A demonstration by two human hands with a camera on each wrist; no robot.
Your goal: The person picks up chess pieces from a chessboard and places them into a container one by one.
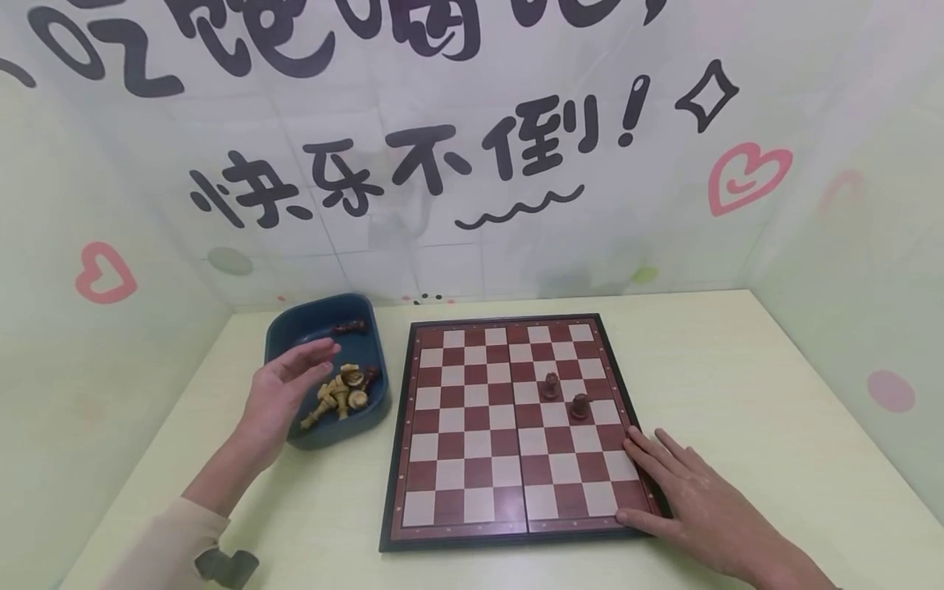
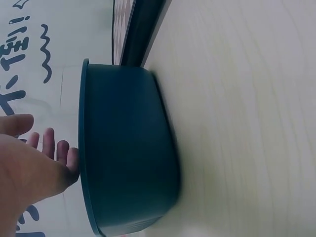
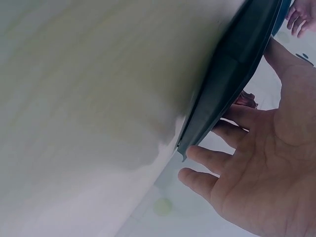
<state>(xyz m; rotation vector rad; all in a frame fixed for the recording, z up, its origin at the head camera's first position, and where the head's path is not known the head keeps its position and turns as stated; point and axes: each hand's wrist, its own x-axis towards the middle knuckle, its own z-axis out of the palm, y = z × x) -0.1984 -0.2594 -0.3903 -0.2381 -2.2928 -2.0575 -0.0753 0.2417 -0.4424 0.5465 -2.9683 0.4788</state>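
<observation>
My left hand [image 1: 283,392] hovers over the near left side of a blue plastic bin [image 1: 313,441], its fingers loosely bent and nothing between them. In the left wrist view the fingers show beside the rim of the bin [image 2: 128,148]. Pale gold chess pieces [image 1: 341,395] lie heaped in it, along with a few dark red ones [image 1: 350,327]. My right hand [image 1: 689,500] lies spread at the right edge of a chessboard [image 1: 475,442], fingertips and thumb resting on its border. Two dark red chess pieces, one [image 1: 549,386] behind the other [image 1: 580,406], stand on the board's right half.
The board has a dark frame and a fold line down its middle; it lies on a pale wood-grain table [image 1: 708,369]. Behind the table hangs a white printed backdrop [image 1: 516,254] with large black writing, and similar sheets enclose both sides.
</observation>
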